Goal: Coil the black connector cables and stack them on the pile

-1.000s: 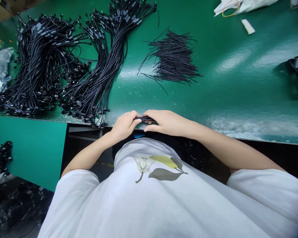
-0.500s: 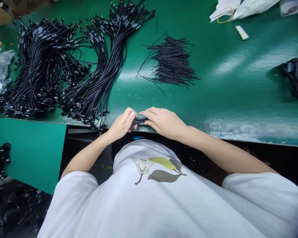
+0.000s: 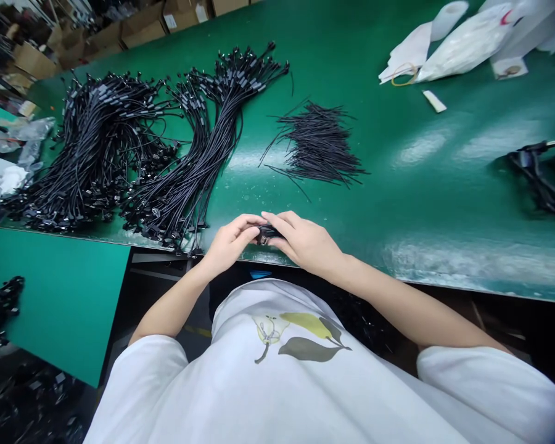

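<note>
My left hand (image 3: 231, 242) and my right hand (image 3: 305, 242) meet at the near edge of the green table (image 3: 398, 203). Both pinch a small black coiled cable (image 3: 266, 234) between their fingertips. Most of the cable is hidden by the fingers. A loose pile of short black ties (image 3: 319, 145) lies on the table just beyond my hands.
Two big bundles of black cables, one (image 3: 97, 148) at the far left and another (image 3: 198, 148) beside it, cover the table's left part. White plastic bags (image 3: 462, 43) lie at the back right. A black cable coil (image 3: 541, 176) sits at the right edge. Cardboard boxes (image 3: 134, 31) stand behind.
My hands have stayed together at the table edge, and the black piece between them looks more bunched up than before. The view has tilted up, so more of the far side shows.
</note>
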Available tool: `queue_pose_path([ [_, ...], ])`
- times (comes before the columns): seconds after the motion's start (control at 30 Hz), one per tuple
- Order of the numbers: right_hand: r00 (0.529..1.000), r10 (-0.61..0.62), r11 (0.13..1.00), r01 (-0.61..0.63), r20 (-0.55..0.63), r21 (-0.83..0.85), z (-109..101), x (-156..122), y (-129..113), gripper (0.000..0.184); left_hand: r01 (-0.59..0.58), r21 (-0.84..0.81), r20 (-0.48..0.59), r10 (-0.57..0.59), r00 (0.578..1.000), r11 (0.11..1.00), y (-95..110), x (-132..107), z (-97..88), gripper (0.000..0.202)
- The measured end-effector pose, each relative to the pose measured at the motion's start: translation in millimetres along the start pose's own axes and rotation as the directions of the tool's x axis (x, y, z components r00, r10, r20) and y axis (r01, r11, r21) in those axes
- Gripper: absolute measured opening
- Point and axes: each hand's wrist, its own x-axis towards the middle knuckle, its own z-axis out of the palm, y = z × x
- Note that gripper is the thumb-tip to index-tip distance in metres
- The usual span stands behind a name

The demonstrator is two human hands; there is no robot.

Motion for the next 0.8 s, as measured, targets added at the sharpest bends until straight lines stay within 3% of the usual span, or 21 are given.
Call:
queue_pose_path([
  [0.13, 0.998, 0.053, 0.998, -0.053, 0.021, 0.019, 2.9, 3.9, -11.4, 0.079, -0.022, 0.157, -0.057, 0.031, 0.998, 0.987, 9.6, 0.0, 8.0, 0.027],
  [0.2, 0.993, 0.108, 0.994, -0.109, 0.047, 0.013, 3.9, 4.7, -12.1, 0.082, -0.009, 0.235, -0.080, 0.029, 0.996, 0.972, 14.8, -0.4, 13.9, 0.026],
  [0.33, 0.984, 0.177, 0.982, -0.179, 0.024, 0.062, 0.7, 3.1, -7.4, 0.063, -0.024, 0.300, -0.045, 0.039, 0.998, 0.954, 21.9, -1.1, 26.9, 0.038],
  [0.4, 0.980, 0.200, 0.970, -0.201, 0.018, 0.139, -3.8, 2.6, -1.8, 0.053, -0.031, 0.238, -0.010, 0.035, 0.999, 0.971, 22.5, 2.2, 31.7, 0.042],
  [0.5, 0.950, 0.297, 0.878, -0.313, 0.100, 0.363, -14.4, 2.1, 21.0, 0.042, -0.046, 0.058, 0.150, 0.037, 0.988, 0.997, 20.9, 10.7, 31.7, 0.044],
  [0.57, 0.897, 0.407, 0.760, -0.437, 0.172, 0.481, -24.8, -3.0, 51.0, 0.038, -0.048, 0.033, 0.195, 0.040, 0.980, 0.998, 18.9, 13.7, 22.8, 0.052],
  [0.67, 0.788, 0.603, 0.677, -0.589, 0.126, 0.442, -45.9, -28.0, 111.6, 0.052, -0.017, 0.331, -0.039, 0.031, 0.999, 0.943, 9.3, 8.6, -10.3, 0.051],
  [0.73, 0.732, 0.680, 0.685, -0.653, 0.038, 0.322, -60.6, -56.2, 149.1, 0.059, 0.113, 0.583, -0.235, 0.034, 0.971, 0.804, -6.1, 1.1, -43.6, 0.051],
  [0.8, 0.692, 0.721, 0.682, -0.701, -0.031, 0.210, -71.4, -87.3, 174.3, 0.051, 0.277, 0.776, -0.381, 0.072, 0.922, 0.567, -28.0, -7.7, -77.8, 0.058],
])
